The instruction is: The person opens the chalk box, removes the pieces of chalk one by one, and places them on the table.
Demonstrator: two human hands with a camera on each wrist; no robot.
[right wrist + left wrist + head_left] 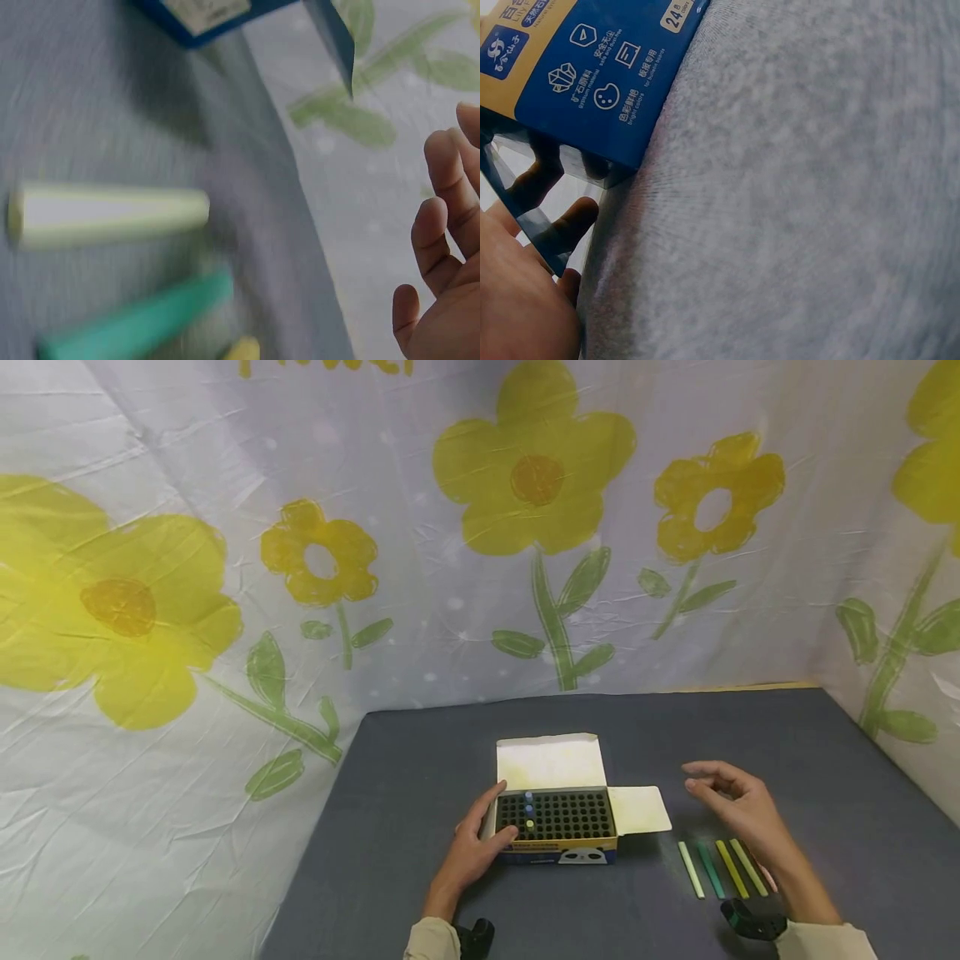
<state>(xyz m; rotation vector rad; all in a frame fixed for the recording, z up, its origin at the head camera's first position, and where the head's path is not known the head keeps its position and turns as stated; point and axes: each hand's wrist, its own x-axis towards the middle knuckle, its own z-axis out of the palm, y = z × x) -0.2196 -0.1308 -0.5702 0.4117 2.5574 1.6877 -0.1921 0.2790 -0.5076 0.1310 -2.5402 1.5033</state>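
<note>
A blue and yellow box (525,858) stands with its lid and right flap folded out, its black holed insert (573,817) showing. Two blue chalk tips (528,809) and a yellow-green tip (530,825) rise from the holes. My left hand (468,856) holds the box's left end, thumb at the front edge; the left wrist view shows fingers (576,222) behind a flap. Right of the box, my right hand (744,810) hovers above several chalk sticks, fingers loosely bent, holding nothing. Pale (112,215) and green (139,319) sticks appear in the right wrist view.
On the dark table (420,777), the loose sticks lie side by side at the right: pale (691,870), green (710,870), two yellowish (732,869) and a partly hidden pink one. A flower-printed cloth (420,610) hangs behind the table and at both sides.
</note>
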